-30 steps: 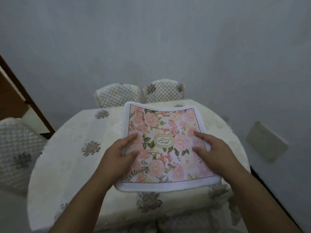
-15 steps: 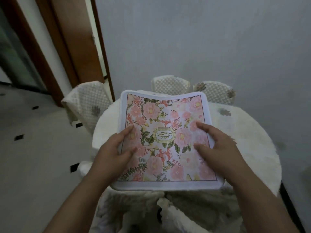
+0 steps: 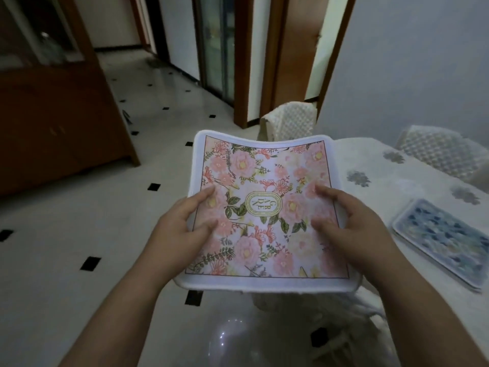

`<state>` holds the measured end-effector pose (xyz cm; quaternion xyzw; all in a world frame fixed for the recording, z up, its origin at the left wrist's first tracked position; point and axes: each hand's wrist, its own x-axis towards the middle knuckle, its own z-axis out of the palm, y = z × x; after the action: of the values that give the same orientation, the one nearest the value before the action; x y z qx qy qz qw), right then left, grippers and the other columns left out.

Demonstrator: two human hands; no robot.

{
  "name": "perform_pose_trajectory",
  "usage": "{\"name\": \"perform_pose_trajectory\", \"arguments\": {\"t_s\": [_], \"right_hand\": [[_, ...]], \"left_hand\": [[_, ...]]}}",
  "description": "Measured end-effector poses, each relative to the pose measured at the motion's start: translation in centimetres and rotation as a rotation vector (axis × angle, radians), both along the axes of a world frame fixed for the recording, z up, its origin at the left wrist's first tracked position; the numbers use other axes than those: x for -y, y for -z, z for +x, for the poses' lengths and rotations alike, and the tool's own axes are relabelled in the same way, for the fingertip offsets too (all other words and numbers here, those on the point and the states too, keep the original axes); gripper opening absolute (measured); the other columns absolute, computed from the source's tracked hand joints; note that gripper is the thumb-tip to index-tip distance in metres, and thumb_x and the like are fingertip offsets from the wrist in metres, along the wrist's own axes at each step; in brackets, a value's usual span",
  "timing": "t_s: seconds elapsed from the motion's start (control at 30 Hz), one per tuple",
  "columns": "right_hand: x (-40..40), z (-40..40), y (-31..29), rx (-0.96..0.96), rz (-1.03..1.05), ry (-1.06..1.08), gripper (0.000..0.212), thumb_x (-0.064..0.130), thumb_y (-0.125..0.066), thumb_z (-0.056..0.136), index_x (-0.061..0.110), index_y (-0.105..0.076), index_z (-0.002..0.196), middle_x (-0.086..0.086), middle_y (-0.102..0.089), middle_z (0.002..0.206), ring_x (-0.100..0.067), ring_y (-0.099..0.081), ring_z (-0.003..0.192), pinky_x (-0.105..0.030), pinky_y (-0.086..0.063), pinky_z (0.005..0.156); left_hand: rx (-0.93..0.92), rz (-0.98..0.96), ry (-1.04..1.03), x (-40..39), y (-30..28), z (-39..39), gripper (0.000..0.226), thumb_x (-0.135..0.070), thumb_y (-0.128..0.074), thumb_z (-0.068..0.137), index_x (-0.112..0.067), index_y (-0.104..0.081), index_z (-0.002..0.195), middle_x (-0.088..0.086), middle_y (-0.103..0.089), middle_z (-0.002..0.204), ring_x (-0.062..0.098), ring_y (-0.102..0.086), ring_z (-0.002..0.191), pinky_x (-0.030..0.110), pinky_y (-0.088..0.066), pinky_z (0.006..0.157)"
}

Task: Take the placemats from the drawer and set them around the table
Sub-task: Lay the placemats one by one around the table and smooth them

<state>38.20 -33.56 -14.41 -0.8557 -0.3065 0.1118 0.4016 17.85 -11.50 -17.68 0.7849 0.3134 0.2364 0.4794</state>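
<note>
A pink floral placemat (image 3: pixel 264 181) with a white border is held flat in the air in front of me, left of the table. My left hand (image 3: pixel 182 229) grips its left edge, thumb and a finger on top. My right hand (image 3: pixel 349 226) grips its right edge the same way. A blue patterned placemat (image 3: pixel 444 239) lies on the table (image 3: pixel 397 186) at the right, near the table's edge. The table wears a cream cloth with grey flower motifs.
Quilted white chairs stand at the table's far end (image 3: pixel 291 120) and at its far right side (image 3: pixel 444 152). A brown wooden cabinet (image 3: pixel 53 123) stands at the left. White floor tiles with black insets (image 3: pixel 92 260) stretch left and ahead. Wooden door frames (image 3: pixel 288 49) are behind.
My view has swung left: the table slid from under the pink placemat to the right, the floor and cabinet came into view, and the blue placemat appeared. Both hands keep their hold.
</note>
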Motion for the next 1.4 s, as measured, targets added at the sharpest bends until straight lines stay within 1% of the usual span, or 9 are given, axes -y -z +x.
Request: {"name": "perform_pose_trajectory", "arguments": {"t_s": [0.13, 0.23, 0.3, 0.47, 0.57, 0.7, 0.9, 1.1, 1.4], "right_hand": [[-8.6, -2.9, 0.5, -0.007, 0.0, -0.071, 0.055, 0.024, -0.072, 0.087, 0.047, -0.055, 0.135, 0.012, -0.056, 0.135, -0.014, -0.06, 0.115, -0.041, -0.052, 0.101], [-14.7, -5.1, 1.2, -0.003, -0.036, -0.101, 0.059, 0.023, -0.073, 0.088, 0.046, -0.052, 0.138, 0.013, -0.055, 0.131, -0.011, -0.058, 0.108, -0.031, -0.05, 0.093], [-18.7, -6.6, 1.8, 0.003, -0.037, -0.105, 0.06, 0.024, -0.075, 0.086, 0.047, -0.052, 0.137, 0.013, -0.057, 0.126, -0.012, -0.06, 0.103, -0.031, -0.052, 0.09], [-26.7, -9.1, 2.9, -0.012, -0.061, -0.114, 0.06, 0.022, -0.075, 0.087, 0.041, -0.052, 0.139, 0.015, -0.055, 0.121, -0.008, -0.056, 0.101, -0.023, -0.045, 0.09], [-29.4, -9.0, 3.0, -0.051, -0.072, -0.091, 0.059, 0.023, -0.074, 0.087, 0.043, -0.052, 0.139, 0.016, -0.054, 0.123, -0.015, -0.06, 0.11, -0.038, -0.052, 0.098], [-32.8, -6.8, 3.3, -0.042, -0.096, -0.065, 0.06, 0.022, -0.074, 0.087, 0.041, -0.052, 0.14, 0.016, -0.054, 0.124, -0.017, -0.06, 0.115, -0.041, -0.051, 0.101], [-40.0, -0.3, 4.9, -0.042, -0.079, -0.077, 0.064, 0.024, -0.074, 0.087, 0.044, -0.048, 0.142, 0.019, -0.05, 0.123, -0.008, -0.054, 0.105, -0.028, -0.047, 0.096], [-49.5, 8.5, 6.3, -0.125, -0.012, -0.139, 0.059, 0.022, -0.073, 0.087, 0.041, -0.052, 0.139, 0.011, -0.054, 0.138, -0.014, -0.058, 0.118, -0.036, -0.051, 0.101], [-63.0, 20.9, 3.6, -0.124, -0.026, -0.192, 0.056, 0.026, -0.07, 0.09, 0.047, -0.05, 0.138, 0.013, -0.051, 0.13, -0.019, -0.064, 0.105, -0.044, -0.06, 0.087]], "left_hand": [[0.016, -0.006, -0.084, -6.7, 0.4, -4.7, 0.056, -0.019, -0.07, 0.095, -0.052, -0.056, 0.138, -0.039, -0.051, 0.114, -0.01, -0.057, 0.107, 0.036, -0.054, 0.102], [0.032, -0.033, -0.115, -11.9, 0.8, -7.9, 0.055, -0.021, -0.071, 0.095, -0.057, -0.056, 0.134, -0.044, -0.052, 0.115, -0.002, -0.061, 0.114, 0.039, -0.055, 0.101], [0.038, -0.026, -0.122, -15.5, 1.4, -9.8, 0.054, -0.022, -0.07, 0.095, -0.057, -0.057, 0.134, -0.044, -0.052, 0.116, -0.002, -0.06, 0.115, 0.039, -0.055, 0.101], [-0.003, -0.012, -0.121, -23.4, 2.2, -12.3, 0.054, -0.02, -0.069, 0.096, -0.052, -0.057, 0.137, -0.035, -0.052, 0.121, -0.004, -0.058, 0.115, 0.036, -0.055, 0.101], [-0.012, -0.064, -0.113, -26.6, 2.7, -11.7, 0.053, -0.019, -0.071, 0.095, -0.055, -0.059, 0.133, -0.032, -0.055, 0.124, 0.0, -0.062, 0.113, 0.036, -0.057, 0.099], [0.005, -0.104, -0.071, -30.8, 3.8, -9.0, 0.054, -0.018, -0.071, 0.094, -0.055, -0.059, 0.132, -0.024, -0.057, 0.132, 0.007, -0.063, 0.119, 0.042, -0.056, 0.1], [0.005, -0.133, -0.106, -37.3, 5.0, -3.3, 0.053, -0.018, -0.071, 0.094, -0.056, -0.061, 0.129, -0.021, -0.059, 0.136, 0.01, -0.064, 0.121, 0.044, -0.056, 0.1], [-0.081, 0.0, -0.136, -45.4, 3.0, 4.7, 0.053, -0.02, -0.07, 0.095, -0.055, -0.058, 0.134, -0.022, -0.058, 0.136, 0.005, -0.061, 0.122, 0.041, -0.053, 0.104], [-0.035, -0.007, -0.195, -57.2, 1.4, 16.0, 0.055, -0.021, -0.069, 0.095, -0.06, -0.055, 0.132, -0.02, -0.056, 0.14, 0.007, -0.06, 0.124, 0.046, -0.055, 0.101]]}}
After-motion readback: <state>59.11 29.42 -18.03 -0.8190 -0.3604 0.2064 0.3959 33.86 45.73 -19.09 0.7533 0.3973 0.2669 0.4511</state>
